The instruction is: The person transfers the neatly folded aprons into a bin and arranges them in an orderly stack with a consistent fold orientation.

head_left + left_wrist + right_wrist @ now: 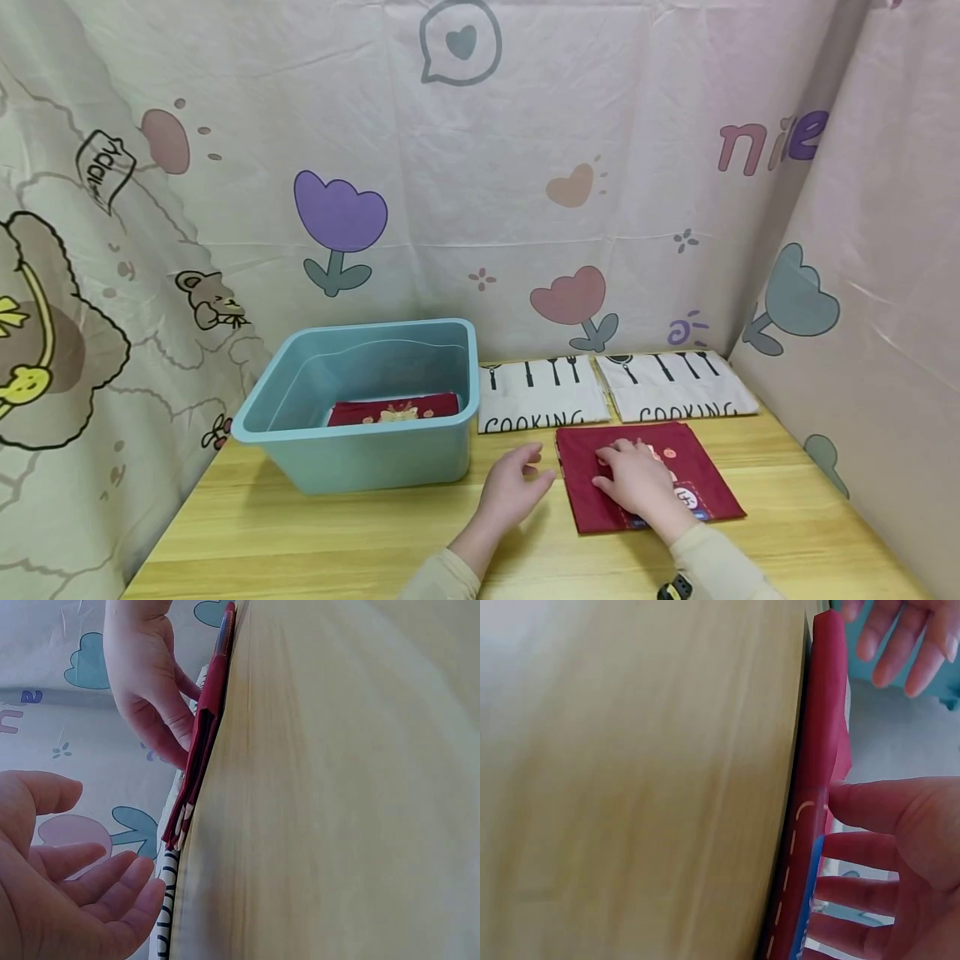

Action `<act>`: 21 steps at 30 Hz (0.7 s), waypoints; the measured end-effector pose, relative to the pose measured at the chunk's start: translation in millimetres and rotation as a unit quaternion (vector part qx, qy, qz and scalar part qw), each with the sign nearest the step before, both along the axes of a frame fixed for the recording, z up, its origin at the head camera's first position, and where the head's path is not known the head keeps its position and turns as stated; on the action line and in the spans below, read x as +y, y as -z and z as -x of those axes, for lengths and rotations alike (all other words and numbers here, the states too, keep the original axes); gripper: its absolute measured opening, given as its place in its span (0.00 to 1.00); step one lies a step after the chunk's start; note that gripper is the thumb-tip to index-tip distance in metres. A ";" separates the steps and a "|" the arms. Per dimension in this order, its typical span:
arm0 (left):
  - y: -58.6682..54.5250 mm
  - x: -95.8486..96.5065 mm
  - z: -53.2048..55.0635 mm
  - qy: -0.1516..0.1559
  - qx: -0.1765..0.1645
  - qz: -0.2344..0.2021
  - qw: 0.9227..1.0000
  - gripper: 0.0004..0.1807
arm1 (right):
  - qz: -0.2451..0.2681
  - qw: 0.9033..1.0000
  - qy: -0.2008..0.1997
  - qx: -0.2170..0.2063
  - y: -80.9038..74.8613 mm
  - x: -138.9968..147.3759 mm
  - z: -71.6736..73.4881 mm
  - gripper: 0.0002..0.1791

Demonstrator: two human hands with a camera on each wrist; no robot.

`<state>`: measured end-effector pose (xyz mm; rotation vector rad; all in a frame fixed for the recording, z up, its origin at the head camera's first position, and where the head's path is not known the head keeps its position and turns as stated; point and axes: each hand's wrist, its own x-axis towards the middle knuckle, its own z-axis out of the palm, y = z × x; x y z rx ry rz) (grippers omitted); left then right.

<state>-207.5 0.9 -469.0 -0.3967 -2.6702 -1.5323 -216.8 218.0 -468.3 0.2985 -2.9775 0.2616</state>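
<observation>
A dark red folded cloth [708, 475] with a printed figure and a round badge lies flat on the table at the right. My right hand [637, 479] rests on top of it, fingertips and thumb spread against the fabric. In the right wrist view, those fingers [859, 851] touch the cloth's upper face above its blue-edged fold [802, 900]. My left hand [512, 492] hovers just left of the cloth, palm turned toward it, fingers loosely bent and holding nothing. In the left wrist view, the cloth's layered edge [196, 761] faces this hand.
Left of my hands stands a light blue plastic tub [375, 458], with another folded red cloth [393, 410] inside. Two folded white cloths printed COOKING, a left one [543, 396] and a right one [678, 389], lie behind the red cloth. A patterned curtain [480, 167] encloses the wooden table [337, 542].
</observation>
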 end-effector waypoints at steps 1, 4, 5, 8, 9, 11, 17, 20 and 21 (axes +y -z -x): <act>-0.1 -0.3 0.1 -0.001 -0.001 -0.002 1.000 0.26 | -0.001 1.000 -0.001 0.000 0.0 -1.6 -0.1 0.21; -0.1 -0.8 0.4 -0.003 -0.004 -0.010 1.000 0.27 | -0.002 1.000 -0.010 -0.002 -0.4 -4.5 0.8 0.21; 0.1 -0.8 0.4 -0.003 -0.006 -0.013 1.000 0.27 | -0.001 1.000 -0.012 -0.005 -0.6 -4.8 1.2 0.21; 0.7 0.0 0.8 -0.003 -0.016 -0.026 1.000 0.27 | 0.013 1.000 -0.010 -0.024 -2.5 -3.8 2.0 0.21; 1.2 0.6 1.0 -0.003 -0.021 -0.032 0.999 0.27 | 0.019 0.999 -0.009 -0.031 -3.0 -2.7 2.4 0.21; 1.5 1.9 1.5 -0.004 -0.035 -0.049 0.998 0.27 | 0.035 0.998 -0.012 -0.041 -4.4 0.8 3.3 0.21; 1.4 6.5 2.8 -0.007 -0.073 -0.091 0.993 0.28 | 0.092 0.992 -0.053 -0.062 -10.1 15.3 2.7 0.21; 0.6 8.8 2.8 -0.011 -0.080 -0.094 0.992 0.28 | 0.125 0.987 -0.066 -0.071 -13.2 23.4 0.9 0.22; 0.3 9.4 2.7 -0.012 -0.081 -0.094 0.992 0.28 | 0.137 0.986 -0.065 -0.073 -13.9 26.1 0.3 0.23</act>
